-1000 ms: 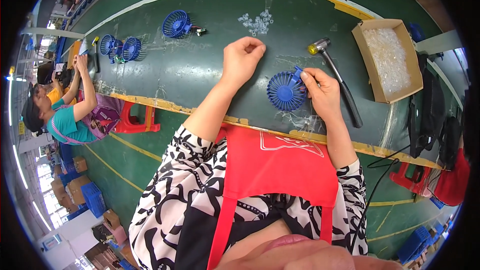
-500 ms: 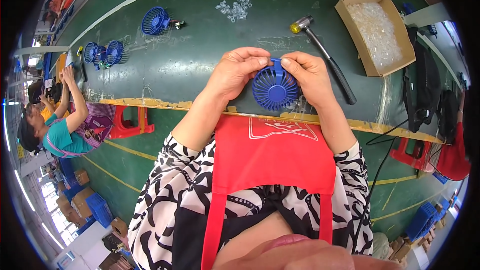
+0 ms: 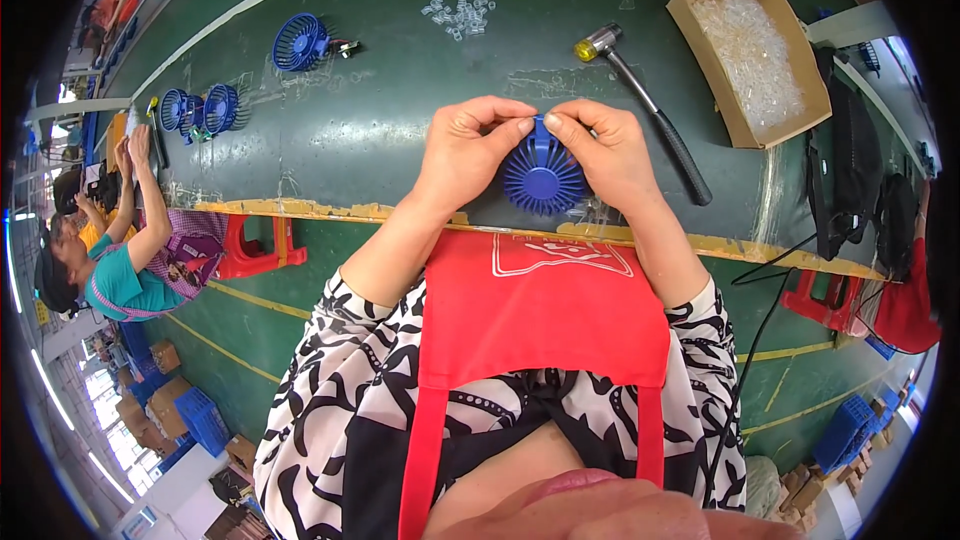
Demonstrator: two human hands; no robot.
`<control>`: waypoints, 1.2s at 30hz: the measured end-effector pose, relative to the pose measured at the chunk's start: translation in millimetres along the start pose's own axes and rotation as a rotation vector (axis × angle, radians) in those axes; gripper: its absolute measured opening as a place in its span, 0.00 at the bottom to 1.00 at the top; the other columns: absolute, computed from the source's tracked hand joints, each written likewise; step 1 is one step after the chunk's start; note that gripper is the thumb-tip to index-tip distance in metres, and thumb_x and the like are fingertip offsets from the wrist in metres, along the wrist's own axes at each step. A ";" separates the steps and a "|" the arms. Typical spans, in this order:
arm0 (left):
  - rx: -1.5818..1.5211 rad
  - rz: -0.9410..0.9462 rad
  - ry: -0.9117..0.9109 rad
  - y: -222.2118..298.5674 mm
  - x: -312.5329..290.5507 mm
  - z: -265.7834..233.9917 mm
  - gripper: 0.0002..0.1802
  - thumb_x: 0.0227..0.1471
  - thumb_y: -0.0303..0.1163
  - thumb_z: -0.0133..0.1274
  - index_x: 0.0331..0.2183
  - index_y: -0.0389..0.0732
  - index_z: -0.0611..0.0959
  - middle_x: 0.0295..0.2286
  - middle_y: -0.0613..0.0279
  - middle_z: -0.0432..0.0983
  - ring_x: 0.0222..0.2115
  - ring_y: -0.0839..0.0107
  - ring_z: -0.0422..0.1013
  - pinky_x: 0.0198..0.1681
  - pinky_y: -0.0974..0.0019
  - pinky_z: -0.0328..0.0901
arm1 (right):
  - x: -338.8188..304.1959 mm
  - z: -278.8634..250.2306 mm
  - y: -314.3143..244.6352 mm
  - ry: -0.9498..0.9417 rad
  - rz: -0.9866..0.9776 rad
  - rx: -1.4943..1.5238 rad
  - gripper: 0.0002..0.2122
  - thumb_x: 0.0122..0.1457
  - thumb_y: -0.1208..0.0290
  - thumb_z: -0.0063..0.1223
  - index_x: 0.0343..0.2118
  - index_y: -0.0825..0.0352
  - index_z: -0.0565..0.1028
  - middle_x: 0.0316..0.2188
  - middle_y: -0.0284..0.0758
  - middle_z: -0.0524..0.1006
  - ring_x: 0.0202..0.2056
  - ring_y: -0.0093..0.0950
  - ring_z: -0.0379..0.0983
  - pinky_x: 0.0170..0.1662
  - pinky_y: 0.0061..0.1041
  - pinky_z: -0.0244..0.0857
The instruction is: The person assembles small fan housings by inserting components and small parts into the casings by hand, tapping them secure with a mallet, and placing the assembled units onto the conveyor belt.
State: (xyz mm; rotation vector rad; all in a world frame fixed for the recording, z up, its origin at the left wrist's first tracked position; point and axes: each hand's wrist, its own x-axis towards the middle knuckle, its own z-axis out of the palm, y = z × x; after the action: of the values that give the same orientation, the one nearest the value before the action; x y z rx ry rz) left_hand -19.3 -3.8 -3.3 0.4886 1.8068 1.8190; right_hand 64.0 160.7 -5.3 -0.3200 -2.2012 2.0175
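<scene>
Between my hands, at the near edge of the green table, is a round blue fan housing (image 3: 545, 178) with radial slats. My left hand (image 3: 472, 148) pinches its upper neck from the left with thumb and forefinger. From the other side my right hand (image 3: 605, 152) presses thumb and fingers on the same neck. Whatever lies right under the fingertips is too small to make out. To the right of my right hand rests a hammer (image 3: 655, 120) with a yellow-tipped head and black grip. Beyond my hands lies a scatter of small clear plastic pieces (image 3: 462, 12).
An open cardboard box (image 3: 745, 65) full of clear pieces stands at the right. More blue fan parts (image 3: 300, 42) lie to the left, some (image 3: 203, 110) nearer a co-worker (image 3: 130, 260). A dark bag (image 3: 850, 160) and a cable (image 3: 775, 325) hang at the right edge.
The fan housing has turned slightly and its neck now stands more upright between my fingertips. My hands have drawn a little closer together. The view has shifted slightly.
</scene>
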 end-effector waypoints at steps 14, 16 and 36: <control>-0.469 -0.330 0.023 -10.9 18.2 -8.2 0.09 0.56 0.28 0.55 0.34 0.32 0.83 0.29 0.61 0.80 0.26 0.77 0.74 0.31 0.74 0.70 | 19.4 -9.9 5.2 -0.059 0.010 -0.031 0.06 0.59 0.75 0.51 0.30 0.73 0.75 0.19 0.31 0.74 0.24 0.17 0.70 0.26 0.22 0.63; -0.452 -0.330 0.035 -14.6 21.4 -8.9 0.09 0.55 0.28 0.55 0.34 0.31 0.83 0.28 0.61 0.80 0.26 0.78 0.74 0.31 0.75 0.70 | 25.5 -10.6 6.3 -0.057 -0.039 -0.099 0.05 0.58 0.75 0.51 0.30 0.73 0.75 0.19 0.33 0.75 0.23 0.19 0.70 0.26 0.24 0.63; 0.719 0.553 0.203 71.3 203.7 8.0 0.14 0.49 0.33 0.59 0.37 0.36 0.83 0.30 0.53 0.80 0.30 0.72 0.75 0.32 0.69 0.68 | 60.1 -18.9 34.5 -0.019 -0.201 -0.171 0.07 0.60 0.76 0.50 0.40 0.73 0.72 0.24 0.34 0.77 0.21 0.17 0.69 0.24 0.18 0.64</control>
State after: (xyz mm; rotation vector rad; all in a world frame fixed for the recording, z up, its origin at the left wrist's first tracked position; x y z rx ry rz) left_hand -184.8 125.9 45.8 1.2029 2.6617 1.5065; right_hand 12.6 196.5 -40.4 -0.0926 -2.3191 1.7421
